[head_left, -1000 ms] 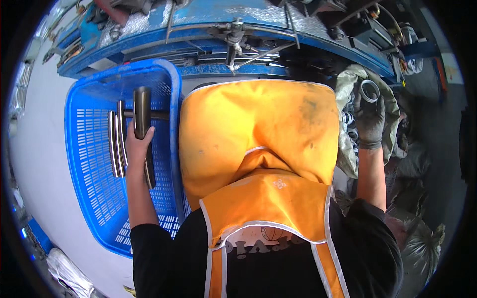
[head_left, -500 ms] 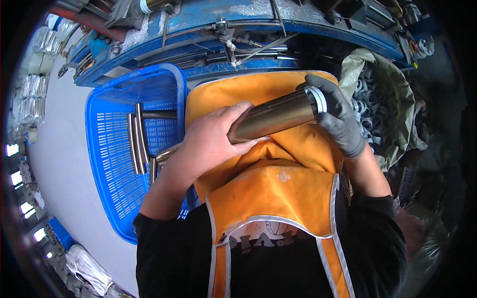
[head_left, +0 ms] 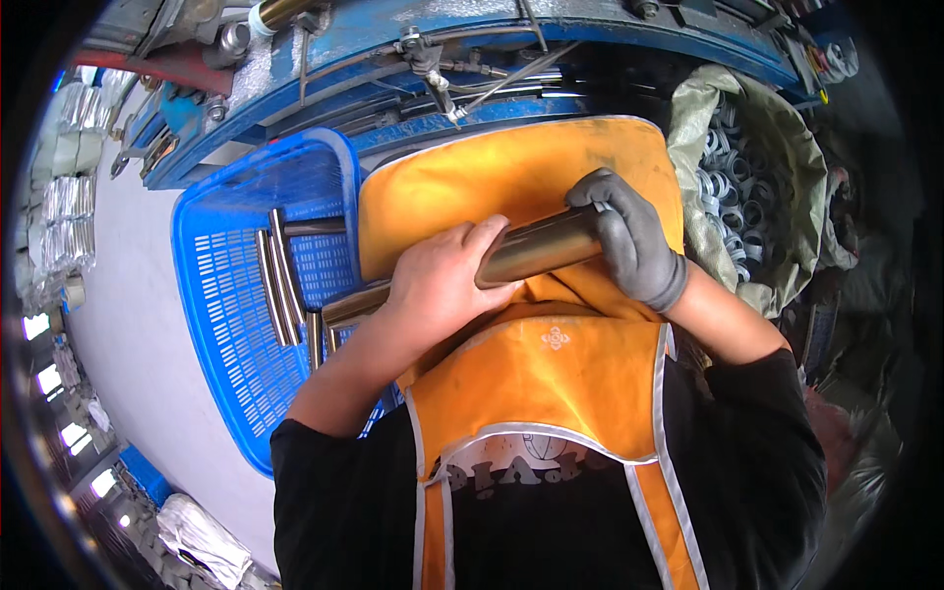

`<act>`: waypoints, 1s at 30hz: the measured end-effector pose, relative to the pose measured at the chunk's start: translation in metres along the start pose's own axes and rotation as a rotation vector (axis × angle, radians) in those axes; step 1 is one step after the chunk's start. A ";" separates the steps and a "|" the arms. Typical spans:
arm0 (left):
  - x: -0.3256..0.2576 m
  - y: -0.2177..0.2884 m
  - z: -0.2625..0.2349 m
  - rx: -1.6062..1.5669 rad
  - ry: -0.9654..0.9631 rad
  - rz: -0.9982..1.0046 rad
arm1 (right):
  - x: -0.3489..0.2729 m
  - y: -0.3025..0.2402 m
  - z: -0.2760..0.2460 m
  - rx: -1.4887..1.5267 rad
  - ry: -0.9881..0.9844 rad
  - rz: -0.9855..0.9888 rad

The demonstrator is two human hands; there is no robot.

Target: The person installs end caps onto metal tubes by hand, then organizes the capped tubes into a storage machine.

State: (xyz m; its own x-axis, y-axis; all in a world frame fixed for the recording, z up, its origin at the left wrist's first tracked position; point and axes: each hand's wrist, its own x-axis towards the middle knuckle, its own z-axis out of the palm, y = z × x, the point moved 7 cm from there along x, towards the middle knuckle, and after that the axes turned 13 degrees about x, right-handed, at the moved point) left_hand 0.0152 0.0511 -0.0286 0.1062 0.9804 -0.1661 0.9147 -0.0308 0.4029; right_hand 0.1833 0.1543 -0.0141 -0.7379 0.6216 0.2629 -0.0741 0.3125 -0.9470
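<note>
A bronze-coloured metal tube (head_left: 543, 246) lies slantwise across my lap, above the orange apron (head_left: 526, 379). My bare left hand (head_left: 442, 280) wraps around its middle, and its left end sticks out beyond that hand toward the blue basket. In a grey glove, my right hand (head_left: 641, 241) closes over the tube's right end, fingers bent across the rim. A sliver of a white ring (head_left: 603, 206) shows under the gloved fingers; the rest of it is hidden.
At left stands a blue plastic basket (head_left: 187, 246) with several metal tubes (head_left: 278, 285) in it. An open woven sack (head_left: 808, 182) full of white rings (head_left: 730, 187) is at right. Across the far side runs a blue metal machine frame (head_left: 393, 31) with rods and fittings.
My right hand has turned and closed over the tube's end, covering the white ring that showed before. The tube now lies flatter, its right end slightly lower and nearer my left hand.
</note>
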 end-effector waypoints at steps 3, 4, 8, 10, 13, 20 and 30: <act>-0.003 -0.004 0.003 0.067 0.028 -0.074 | 0.002 -0.005 0.005 -0.029 0.044 -0.014; -0.003 -0.003 0.004 0.060 0.019 -0.050 | 0.003 -0.005 0.007 -0.030 0.048 -0.002; 0.000 0.007 -0.008 0.057 0.131 -0.048 | 0.008 -0.005 0.002 0.107 0.110 0.083; 0.002 0.024 -0.030 0.196 0.384 0.102 | 0.005 -0.004 -0.007 0.127 0.145 0.124; -0.020 0.049 -0.046 0.092 0.528 0.433 | -0.001 -0.006 -0.040 0.168 0.352 0.056; 0.010 0.002 -0.011 -1.172 0.178 0.203 | -0.013 -0.043 -0.054 0.077 0.218 -0.023; -0.004 -0.091 -0.121 -0.866 0.814 0.086 | -0.235 0.195 -0.280 -1.210 -0.300 1.095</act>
State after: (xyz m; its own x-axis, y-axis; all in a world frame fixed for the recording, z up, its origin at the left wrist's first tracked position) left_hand -0.1157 0.0735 0.0446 -0.4104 0.8267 0.3849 0.3161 -0.2669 0.9104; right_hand 0.5305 0.2705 -0.2086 -0.1908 0.8019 -0.5662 0.9574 0.2793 0.0729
